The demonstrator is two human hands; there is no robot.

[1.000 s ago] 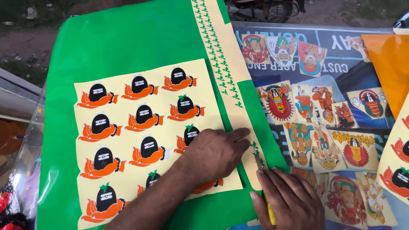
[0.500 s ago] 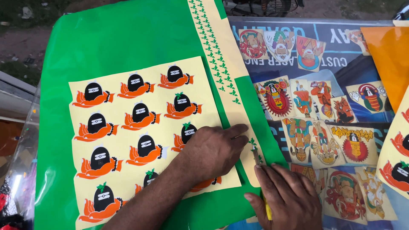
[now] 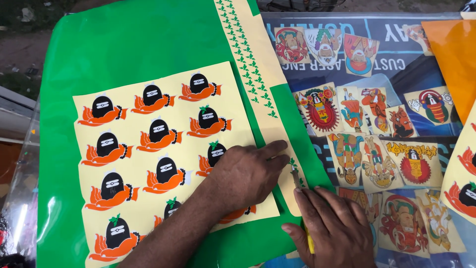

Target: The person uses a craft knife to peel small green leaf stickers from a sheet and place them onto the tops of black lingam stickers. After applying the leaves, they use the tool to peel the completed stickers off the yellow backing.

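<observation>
**Leaf transfer onto a sticker sheet, part done**

The left hand (image 3: 248,173) lay flat, fingers released, pressing the yellow sheet (image 3: 163,154) and touching the strip (image 3: 258,74) beside it. The right hand (image 3: 329,228) was clenched on a blade tool (image 3: 297,179), its tip at a green leaf (image 3: 292,163) on the strip, just ahead of the knuckles. Several black-and-orange stickers (image 3: 151,97) already carried leaves; others remained bare, so work appeared unfinished. The green sheet (image 3: 124,44) lay beneath.

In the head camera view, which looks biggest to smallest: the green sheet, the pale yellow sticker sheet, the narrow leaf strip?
1. Green sheet, clearly largest.
2. Pale yellow sticker sheet, lying on it.
3. Narrow leaf strip, smallest; both hands hide its lower end.
</observation>
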